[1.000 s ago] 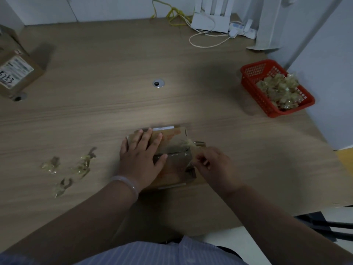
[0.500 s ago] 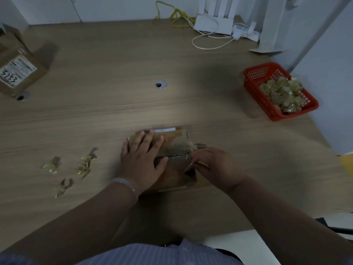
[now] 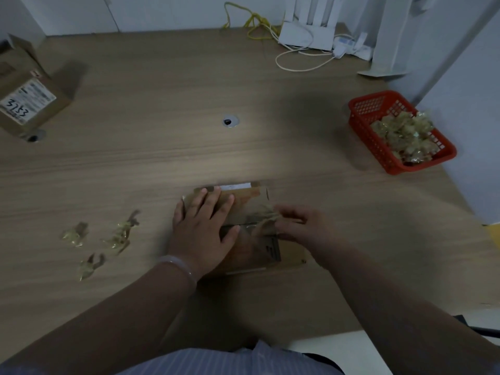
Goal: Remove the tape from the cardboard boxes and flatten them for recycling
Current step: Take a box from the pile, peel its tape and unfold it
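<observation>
Now basket point(image 3: 364, 105) holds tape point(image 3: 403, 135); flat left hand point(image 3: 201, 234) presses box point(image 3: 250, 203), right hand point(image 3: 300, 226) pinches strip point(image 3: 266, 221).

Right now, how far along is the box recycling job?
Done: peeled tape lies in the red basket; scraps nearby. In hand: the left hand presses the small box while the right hand pinches its tape strip. Left: that box's flattening, plus the labelled box far left.

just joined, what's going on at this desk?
A person is stripping tape from a small brown cardboard box on the wooden table. The left hand presses flat on the box, and the right hand pinches a strip of clear tape at its right side. Crumpled tape scraps lie to the left. A red plastic basket holds more. A labelled cardboard box waits far left.
</observation>
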A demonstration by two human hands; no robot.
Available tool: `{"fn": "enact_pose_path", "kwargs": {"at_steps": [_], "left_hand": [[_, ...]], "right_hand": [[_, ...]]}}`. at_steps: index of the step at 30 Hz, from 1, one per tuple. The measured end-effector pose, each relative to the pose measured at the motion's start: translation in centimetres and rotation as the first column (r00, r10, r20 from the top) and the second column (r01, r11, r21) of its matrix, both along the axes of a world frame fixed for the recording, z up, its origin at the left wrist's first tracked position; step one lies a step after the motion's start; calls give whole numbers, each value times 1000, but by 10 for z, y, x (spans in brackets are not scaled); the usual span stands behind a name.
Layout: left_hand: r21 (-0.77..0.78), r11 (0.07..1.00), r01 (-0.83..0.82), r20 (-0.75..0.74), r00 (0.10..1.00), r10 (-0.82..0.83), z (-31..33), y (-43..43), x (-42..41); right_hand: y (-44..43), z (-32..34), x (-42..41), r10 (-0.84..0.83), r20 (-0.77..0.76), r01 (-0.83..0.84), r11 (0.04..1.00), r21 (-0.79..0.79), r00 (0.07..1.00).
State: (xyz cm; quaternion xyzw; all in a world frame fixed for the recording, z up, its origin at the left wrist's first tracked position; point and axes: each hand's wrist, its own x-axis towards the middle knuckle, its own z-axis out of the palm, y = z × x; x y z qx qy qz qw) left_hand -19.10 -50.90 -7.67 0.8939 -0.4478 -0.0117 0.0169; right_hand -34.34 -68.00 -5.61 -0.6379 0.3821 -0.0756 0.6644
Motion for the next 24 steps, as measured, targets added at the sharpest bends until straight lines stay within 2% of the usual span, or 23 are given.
{"fn": "enact_pose_path", "kwargs": {"at_steps": [2,4,5,6,7,10,12,14,17,21,24], "left_hand": [[-1,1000,0,3,1000,0,-1,0,0],[-1,1000,2,3,1000,-2,-1,1,1],[-2,1000,4,2,1000,-4,-1,1,1],[-2,1000,6,0,1000,-6,-1,1,1],[-2,1000,7,-2,1000,-7,-1,1,1],[-8,1000,-3,-1,1000,3,-1,0,1],[0,1000,-7,5,1000,7,-1,0,0],[-2,1000,-9,8,1000,9,0,0,-1],[0,1000,-10,5,1000,10,1,0,-1],[-2,1000,-5,12,1000,5,2,0,-1],[-10,1000,-5,9,1000,5,3,0,-1]], "right_hand": [[0,-4,-5,-22,122,-14,960,281,992],[-3,-6,-7,-128,154,29,852,523,980],[-4,-6,-7,-181,133,64,792,608,975],[-5,-8,-7,-201,105,92,775,626,974],[-6,-10,-6,-177,74,103,810,577,981],[1,-15,-2,-21,-46,31,977,209,999],[3,-13,2,-37,-100,40,999,27,994],[3,-11,6,-66,-119,58,996,-71,991],[3,-7,7,-23,-153,-15,970,-242,988],[5,1,6,-9,-134,-45,917,-395,991],[9,2,7,-74,-75,49,955,-293,994]]}}
